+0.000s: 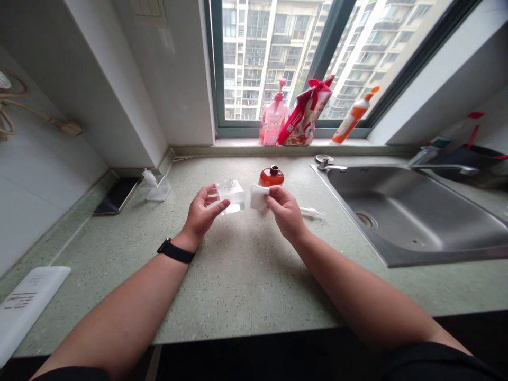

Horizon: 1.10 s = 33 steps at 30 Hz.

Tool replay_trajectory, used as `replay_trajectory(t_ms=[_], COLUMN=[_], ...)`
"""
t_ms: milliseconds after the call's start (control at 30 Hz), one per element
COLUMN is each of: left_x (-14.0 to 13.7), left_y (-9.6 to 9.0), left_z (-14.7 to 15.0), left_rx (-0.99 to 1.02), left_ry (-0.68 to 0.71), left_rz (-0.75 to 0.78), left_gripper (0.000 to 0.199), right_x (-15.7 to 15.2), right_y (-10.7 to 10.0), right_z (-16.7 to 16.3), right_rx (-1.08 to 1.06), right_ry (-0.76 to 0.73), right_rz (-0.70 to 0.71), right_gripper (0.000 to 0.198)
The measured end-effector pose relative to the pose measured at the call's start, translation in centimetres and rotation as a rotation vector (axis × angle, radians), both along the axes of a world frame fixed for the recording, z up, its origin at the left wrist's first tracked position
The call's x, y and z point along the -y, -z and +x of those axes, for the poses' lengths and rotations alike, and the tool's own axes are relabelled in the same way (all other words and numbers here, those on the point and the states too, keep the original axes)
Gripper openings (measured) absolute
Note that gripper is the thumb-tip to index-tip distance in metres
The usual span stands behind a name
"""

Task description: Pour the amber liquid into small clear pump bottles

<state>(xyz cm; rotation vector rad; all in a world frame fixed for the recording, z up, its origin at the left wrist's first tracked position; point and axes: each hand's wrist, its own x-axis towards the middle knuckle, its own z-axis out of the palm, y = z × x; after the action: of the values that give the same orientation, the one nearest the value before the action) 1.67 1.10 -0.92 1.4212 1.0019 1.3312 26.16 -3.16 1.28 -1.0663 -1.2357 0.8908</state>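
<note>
My left hand, with a dark watch on its wrist, is closed on a clear square bottle whose neck has no pump on it. In my right hand is a folded white tissue, pinched between thumb and fingers just right of the bottle. A small gap shows between tissue and bottle. Behind the tissue stands an amber bottle with an uncovered dark mouth, its lower part partly hidden. A clear-and-white pump top lies on the counter beyond my right wrist.
At the left stand a clear bottle with a white pump and a dark phone. A steel sink is set in the counter at right. Pink pump bottle, red bag and orange-white bottle line the sill.
</note>
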Motion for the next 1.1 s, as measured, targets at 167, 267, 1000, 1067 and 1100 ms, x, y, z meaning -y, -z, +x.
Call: replay_trajectory(t_ms=[167,267,1000,1067,1100], left_x=[0.4,1.0,2.4,2.5,2.5], left_y=[0.1,-0.2,-1.0,-1.0,-1.0], left_z=[0.0,0.2,0.5,0.5,0.5], left_rx=[-0.137,-0.206,-0.622,-0.642,-0.653], left_ry=[0.034,0.100,0.050,0.031,0.024], left_rz=[0.102,0.216,0.668,0.663,0.662], left_gripper=[0.076,0.074,0.071,0.071,0.071], right_x=[0.3,0.7,1.8,1.7,1.7], right_y=[0.1,-0.1,-0.7,-0.7,-0.7], right_z=[0.2,0.1,-0.3,-0.3,-0.3], right_rx=[0.227,0.419,0.688,0.692,0.692], right_ry=[0.265,0.332,0.033,0.040,0.041], right_rz=[0.176,0.324,0.532,0.494,0.477], right_gripper=[0.017,0.010,0.029,0.029,0.029])
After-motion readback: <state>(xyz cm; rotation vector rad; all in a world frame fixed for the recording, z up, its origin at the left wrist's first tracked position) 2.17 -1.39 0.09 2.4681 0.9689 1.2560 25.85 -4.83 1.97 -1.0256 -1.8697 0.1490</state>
